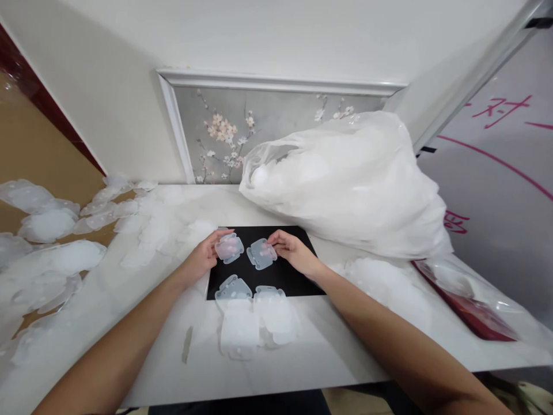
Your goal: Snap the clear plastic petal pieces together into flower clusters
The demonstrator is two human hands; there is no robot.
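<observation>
Stacked clear pieces (pixel 254 320) near table (pixel 328 351) edge; left hand (pixel 206 253) and right hand (pixel 290 249) each pinch one translucent piece on black mat (pixel 298 276), pairing step; alignment needed next.

A black mat (pixel 283 276) is lying on the white marbled tabletop (pixel 337 351), clear frosted plastic pieces (pixel 228 248) are showing pale against it, and a grey panel (pixel 268 127) is displaying pink-white blossoms.

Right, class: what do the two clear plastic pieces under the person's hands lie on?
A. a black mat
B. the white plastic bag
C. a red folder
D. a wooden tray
A: the left hand and right hand each touch a clear plastic piece lying on the black mat.
</observation>
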